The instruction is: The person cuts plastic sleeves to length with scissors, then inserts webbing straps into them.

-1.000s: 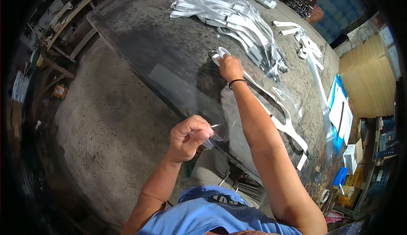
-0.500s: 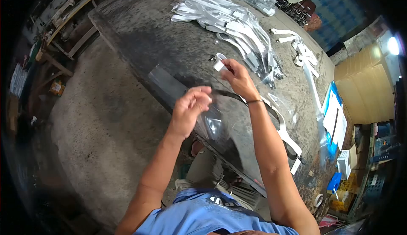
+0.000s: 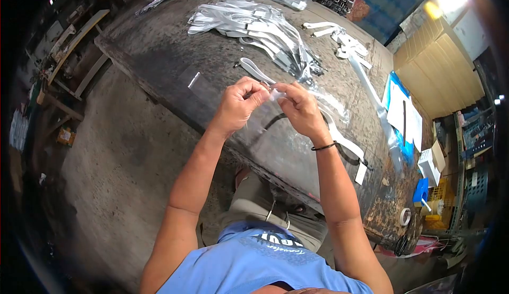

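Note:
My left hand (image 3: 238, 105) and my right hand (image 3: 301, 112) meet over the near part of the table, fingertips pinched almost together. A white belt (image 3: 347, 144) with a dark underside runs from beneath my right hand toward the right, ending near a white tag (image 3: 361, 173). Its looped part (image 3: 256, 71) sticks out just beyond my fingers, and my right hand is closed on it. A whitish, see-through bit (image 3: 277, 95) shows between the fingertips. What my left fingers pinch is hidden. Clear plastic (image 3: 193, 80) lies on the table left of my hands.
A heap of white belts in clear plastic (image 3: 249, 23) lies farther back. Loose white straps (image 3: 350, 47) are to the right. Papers on blue plastic (image 3: 404, 116), a small white box (image 3: 428, 164), a tape roll (image 3: 405, 217) and a large carton (image 3: 437, 68) line the right side.
My left hand has moved up and right to meet my right hand, its fingers closing into a pinch. The camera view has shifted, so the table's contents appear farther left.

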Available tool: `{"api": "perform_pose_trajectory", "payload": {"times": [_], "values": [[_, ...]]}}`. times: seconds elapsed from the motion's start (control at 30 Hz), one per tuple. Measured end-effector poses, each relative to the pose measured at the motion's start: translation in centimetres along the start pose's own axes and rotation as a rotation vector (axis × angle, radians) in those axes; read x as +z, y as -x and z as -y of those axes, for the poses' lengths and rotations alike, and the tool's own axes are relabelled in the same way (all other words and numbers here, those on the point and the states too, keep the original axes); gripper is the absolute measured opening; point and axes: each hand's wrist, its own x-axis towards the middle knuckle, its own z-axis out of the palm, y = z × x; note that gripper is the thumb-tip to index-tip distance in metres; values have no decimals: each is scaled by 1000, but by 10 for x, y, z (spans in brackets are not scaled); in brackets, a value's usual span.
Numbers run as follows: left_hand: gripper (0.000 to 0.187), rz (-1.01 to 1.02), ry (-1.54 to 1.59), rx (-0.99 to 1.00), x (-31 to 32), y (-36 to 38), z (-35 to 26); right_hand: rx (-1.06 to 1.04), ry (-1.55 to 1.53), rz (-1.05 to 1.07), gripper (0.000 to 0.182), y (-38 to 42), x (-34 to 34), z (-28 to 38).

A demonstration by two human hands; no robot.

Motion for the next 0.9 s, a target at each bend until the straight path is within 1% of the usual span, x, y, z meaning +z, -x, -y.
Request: {"api": "perform_pose_trajectory", "payload": {"times": [0.07,0.2,0.27,0.3,0.37,0.4,0.47,0.5,0.6,0.63,0.7,0.8,0.87,0.9], "values": [[7,-51,-49,97,3,3,-8,-4,9,-6,31,5,-2,7],[7,-49,9,110,8,8,-20,-23,33,-3,34,12,-9,17],[6,105,108,63,5,7,-21,-44,59,5,34,15,-11,18],[6,109,106,64,6,8,-22,-63,85,18,35,16,-12,18],[5,106,-29,73,7,9,-25,-55,69,-2,35,18,-11,18],[5,108,-30,76,8,9,-27,-47,53,-17,35,19,-10,17],[5,38,-278,230,10,10,-32,-77,66,-59,33,19,-5,9],[5,37,-279,231,11,10,-31,-104,78,-96,32,18,-3,9],[5,-7,-285,239,12,10,-29,-96,86,-88,30,19,-3,13],[5,18,-277,242,10,11,-28,-96,86,-89,30,18,-4,15],[5,44,-270,240,9,12,-28,9,34,-1,28,18,-7,18],[5,58,-214,181,6,12,-29,68,4,39,27,16,-9,26],[6,120,-162,129,5,13,-27,42,9,17,25,16,-8,23],[6,121,-163,129,5,13,-26,20,14,-6,23,17,-8,21]]}}
